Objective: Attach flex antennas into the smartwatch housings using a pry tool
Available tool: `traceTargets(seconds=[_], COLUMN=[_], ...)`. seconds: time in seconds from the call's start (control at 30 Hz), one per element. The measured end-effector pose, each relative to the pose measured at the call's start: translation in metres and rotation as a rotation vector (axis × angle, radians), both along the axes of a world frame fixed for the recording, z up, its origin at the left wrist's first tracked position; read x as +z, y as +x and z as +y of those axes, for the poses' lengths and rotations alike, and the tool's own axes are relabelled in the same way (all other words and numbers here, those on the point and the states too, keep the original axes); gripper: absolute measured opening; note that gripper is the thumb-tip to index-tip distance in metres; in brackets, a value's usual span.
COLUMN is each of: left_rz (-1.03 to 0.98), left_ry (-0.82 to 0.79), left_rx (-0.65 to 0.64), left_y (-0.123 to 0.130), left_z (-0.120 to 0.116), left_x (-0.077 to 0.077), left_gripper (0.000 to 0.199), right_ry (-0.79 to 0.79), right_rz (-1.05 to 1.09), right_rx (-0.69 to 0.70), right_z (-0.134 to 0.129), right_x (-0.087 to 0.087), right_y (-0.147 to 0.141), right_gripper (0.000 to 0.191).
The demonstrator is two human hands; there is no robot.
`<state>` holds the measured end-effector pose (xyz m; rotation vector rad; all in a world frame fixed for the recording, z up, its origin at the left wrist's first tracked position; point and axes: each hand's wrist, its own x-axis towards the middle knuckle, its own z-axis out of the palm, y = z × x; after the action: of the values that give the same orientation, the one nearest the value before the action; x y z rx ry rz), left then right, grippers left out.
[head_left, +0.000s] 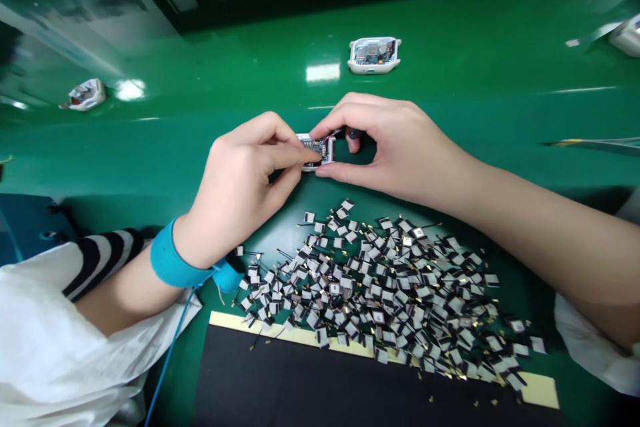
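A small white watch case (331, 151) with an exposed circuit board lies between my two hands on the green table. My left hand (245, 177) is closed on its left side, one fingertip pressing on the board inside. Thumb and index finger of my right hand (400, 140) grip its upper and lower edges on the right. By the curled fingers of that hand is a small dark item (356, 134) whose kind I cannot make out. Just below my hands spreads a heap of small grey-and-black parts (370, 280) with short leads and gold-coloured ends.
Another open white watch case (374, 57) with its board showing sits beyond my hands. A further case (87, 95) lies far left. A black mat with a yellow strip (540, 390) runs under the heap's near edge. From my blue wristband (175, 257) a cord trails down.
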<state>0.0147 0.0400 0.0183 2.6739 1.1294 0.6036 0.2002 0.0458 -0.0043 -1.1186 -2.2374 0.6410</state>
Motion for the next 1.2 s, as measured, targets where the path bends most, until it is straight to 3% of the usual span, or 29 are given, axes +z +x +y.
traceTargets(seconds=[0.93,1.2], left_rz=[0.121,0.127], left_ry=[0.159,0.139], left_rx=[-0.01,-0.005], left_y=[0.0004,-0.001], left_z=[-0.0022,-0.0025], left_x=[-0.0035,-0.0057], left_gripper=[0.021,0.021], right_ry=[0.034,0.032], right_rz=[0.045,0.045], right_rx=[0.023,0.023], right_z=[0.0004,0.0006], right_x=[-0.0028,-0.0014], right_y=[0.0006,0.0006], right_gripper=[0.024,0.023])
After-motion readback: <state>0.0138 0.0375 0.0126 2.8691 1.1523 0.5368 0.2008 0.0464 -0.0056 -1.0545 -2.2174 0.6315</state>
